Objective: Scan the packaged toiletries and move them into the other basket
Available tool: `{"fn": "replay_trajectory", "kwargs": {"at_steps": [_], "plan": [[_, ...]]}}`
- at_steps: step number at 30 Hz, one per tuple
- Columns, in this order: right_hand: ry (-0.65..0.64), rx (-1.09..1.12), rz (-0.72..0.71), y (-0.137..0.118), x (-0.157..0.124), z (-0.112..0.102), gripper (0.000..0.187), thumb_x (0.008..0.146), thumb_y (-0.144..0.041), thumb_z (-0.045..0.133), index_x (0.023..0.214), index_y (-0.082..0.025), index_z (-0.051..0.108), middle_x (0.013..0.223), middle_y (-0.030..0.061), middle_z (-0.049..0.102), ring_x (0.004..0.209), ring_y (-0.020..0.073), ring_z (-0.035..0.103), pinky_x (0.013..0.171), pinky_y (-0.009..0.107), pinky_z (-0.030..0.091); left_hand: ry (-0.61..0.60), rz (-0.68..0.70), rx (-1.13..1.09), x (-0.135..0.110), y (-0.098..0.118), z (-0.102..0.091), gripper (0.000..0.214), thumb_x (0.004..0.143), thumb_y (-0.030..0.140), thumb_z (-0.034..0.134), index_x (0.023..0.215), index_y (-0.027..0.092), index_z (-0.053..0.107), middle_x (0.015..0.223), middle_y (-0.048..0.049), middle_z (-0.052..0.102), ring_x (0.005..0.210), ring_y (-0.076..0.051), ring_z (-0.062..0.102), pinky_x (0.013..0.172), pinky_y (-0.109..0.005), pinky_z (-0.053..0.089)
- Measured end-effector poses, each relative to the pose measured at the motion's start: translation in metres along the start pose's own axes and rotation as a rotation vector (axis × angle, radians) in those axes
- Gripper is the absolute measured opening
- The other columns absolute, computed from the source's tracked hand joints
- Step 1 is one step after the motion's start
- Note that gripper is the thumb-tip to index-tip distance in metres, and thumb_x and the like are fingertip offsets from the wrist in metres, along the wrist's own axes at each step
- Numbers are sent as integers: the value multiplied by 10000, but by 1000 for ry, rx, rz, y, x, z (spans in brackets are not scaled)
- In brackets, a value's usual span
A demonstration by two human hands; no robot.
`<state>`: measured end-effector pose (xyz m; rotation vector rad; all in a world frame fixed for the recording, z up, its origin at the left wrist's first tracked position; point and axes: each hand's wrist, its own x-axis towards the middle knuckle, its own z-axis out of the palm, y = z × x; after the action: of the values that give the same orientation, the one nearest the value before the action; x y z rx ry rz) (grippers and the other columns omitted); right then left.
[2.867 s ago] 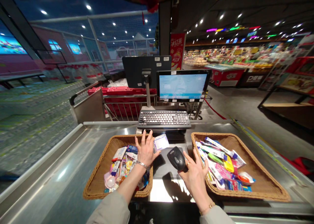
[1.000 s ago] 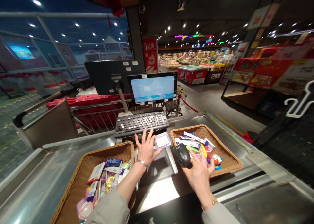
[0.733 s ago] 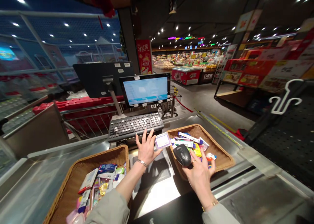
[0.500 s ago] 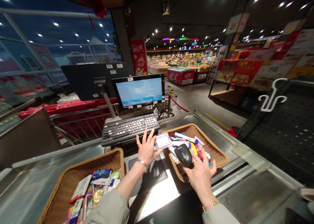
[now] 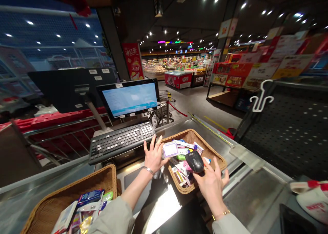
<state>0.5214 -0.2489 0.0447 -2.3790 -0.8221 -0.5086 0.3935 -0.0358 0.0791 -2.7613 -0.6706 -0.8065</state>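
Observation:
My left hand point(image 5: 153, 159) is over the counter, near the keyboard, with its thumb and forefinger on a small flat box point(image 5: 170, 149) that has a white face and a purple edge. My right hand point(image 5: 212, 182) grips a black barcode scanner point(image 5: 194, 161), its rounded head over the right wicker basket point(image 5: 222, 161). Inside that basket lie small packaged goods point(image 5: 182, 180), partly hidden by the scanner. On the left, a second wicker basket point(image 5: 38, 211) holds more small packs point(image 5: 90, 197), some covered by my left sleeve.
A black keyboard point(image 5: 123, 138) sits below a lit monitor point(image 5: 130, 98) at the counter's far side. A dark second screen point(image 5: 64, 88) stands to the left. At right are a black perforated panel point(image 5: 294, 124) with a white hook point(image 5: 261, 96).
The view has turned slightly right, so the surroundings sit further left. The scanner is slightly closer to the right hand side of the picture; both hands keep their holds.

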Motion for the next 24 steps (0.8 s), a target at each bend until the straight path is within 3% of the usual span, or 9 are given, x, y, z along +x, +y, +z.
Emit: {"fn": "replay_trajectory", "kwargs": {"at_steps": [15,19,24], "plan": [[36,-56,99,37,3,-5,301,792,-499,543,846,-271,731,1158,25,696,1321,344,383,1071,621,92,-29,157,-98,31,40,34,571,797,473,614,1320,253,550,1503,-104,419,1452,-363,219,1139,-681,-67],[30,-74,103,43,2,-6,301,801,-493,535,849,-273,734,1163,30,694,1328,347,369,1065,627,92,-20,130,-103,41,58,43,545,863,456,556,1387,337,466,1502,-59,429,1459,-336,212,1129,-701,-62],[4,-72,113,43,3,-5,295,800,-494,544,862,-277,733,1185,19,685,1333,345,362,1070,614,82,-27,104,-103,43,59,43,570,884,459,520,1422,291,435,1517,-84,399,1460,-330,210,1147,-666,-72]]}}
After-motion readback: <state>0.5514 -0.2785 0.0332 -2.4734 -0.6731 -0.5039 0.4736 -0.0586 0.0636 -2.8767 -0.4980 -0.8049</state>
